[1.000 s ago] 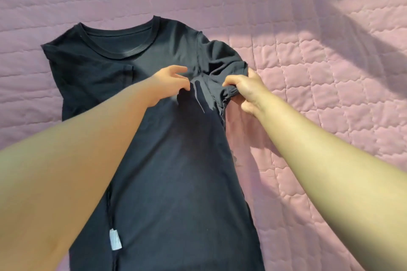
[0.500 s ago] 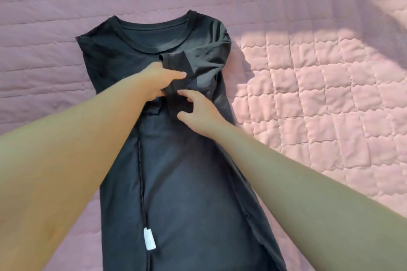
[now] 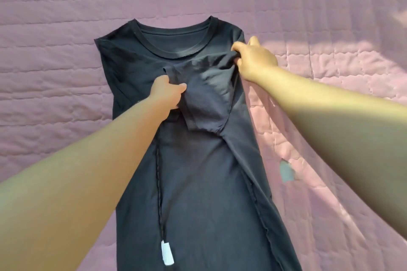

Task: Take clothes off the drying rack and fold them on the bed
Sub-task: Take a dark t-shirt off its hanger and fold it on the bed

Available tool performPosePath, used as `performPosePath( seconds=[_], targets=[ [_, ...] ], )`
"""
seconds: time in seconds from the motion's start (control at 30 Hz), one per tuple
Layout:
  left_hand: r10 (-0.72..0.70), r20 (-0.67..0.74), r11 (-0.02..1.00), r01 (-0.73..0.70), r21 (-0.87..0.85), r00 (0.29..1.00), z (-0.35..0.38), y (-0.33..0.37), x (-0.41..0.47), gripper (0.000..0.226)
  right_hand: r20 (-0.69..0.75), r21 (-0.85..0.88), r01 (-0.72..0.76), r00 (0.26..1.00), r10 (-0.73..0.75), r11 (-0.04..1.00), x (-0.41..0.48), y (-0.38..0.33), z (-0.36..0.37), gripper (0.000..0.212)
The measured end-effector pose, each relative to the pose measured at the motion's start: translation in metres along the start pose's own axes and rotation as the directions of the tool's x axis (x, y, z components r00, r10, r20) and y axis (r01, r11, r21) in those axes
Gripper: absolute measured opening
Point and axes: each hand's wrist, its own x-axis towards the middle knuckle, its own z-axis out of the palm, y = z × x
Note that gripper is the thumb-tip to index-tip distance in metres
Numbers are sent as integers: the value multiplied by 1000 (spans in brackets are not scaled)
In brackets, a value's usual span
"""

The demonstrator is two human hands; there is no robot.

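Black T-shirt (image 3: 198,182) lay flat on the bed's pink quilt (image 3: 66,6), collar (image 3: 176,35) toward the far side, hem running out of view at the near side; bed edges not in frame. The sleeve (image 3: 207,94) on the person's right was folded inward across the chest. Left hand (image 3: 168,92) pinched the sleeve cuff, thumb over the cloth. Right hand (image 3: 255,59) gripped bunched fabric at the shoulder fold. Hands apart, one at each end of the folded sleeve. White care label (image 3: 167,253) sat on the exposed seam, near side.
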Motion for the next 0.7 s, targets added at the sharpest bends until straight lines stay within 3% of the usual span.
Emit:
performPosePath(
  seconds=[0.13,0.2,0.27,0.37,0.43,0.5,0.7],
  targets=[
    [123,-168,992,-128,-14,978,-14,11,4,14,-163,193,-208,957,241,959,15,-19,-5,28],
    [85,-224,992,-103,-68,971,-14,11,6,18,-135,333,-153,969,208,930,12,-25,0,40],
    [26,-201,994,-46,-97,979,-10,6,-1,40,-51,387,-61,995,87,920,-2,-29,9,58],
    [125,-143,992,-126,-1,982,-15,-8,-10,70,7,277,43,999,-47,960,-37,-32,30,72],
    [248,-73,957,-233,171,966,-15,-17,-21,59,45,163,110,992,-119,980,-65,-31,46,71],
    [289,-22,933,-277,230,957,-12,-32,-34,43,97,91,154,982,-163,984,-94,-30,58,63],
    [131,-54,990,-127,64,990,-2,-91,-93,47,151,24,140,978,-142,990,-194,-31,85,62]
  ],
)
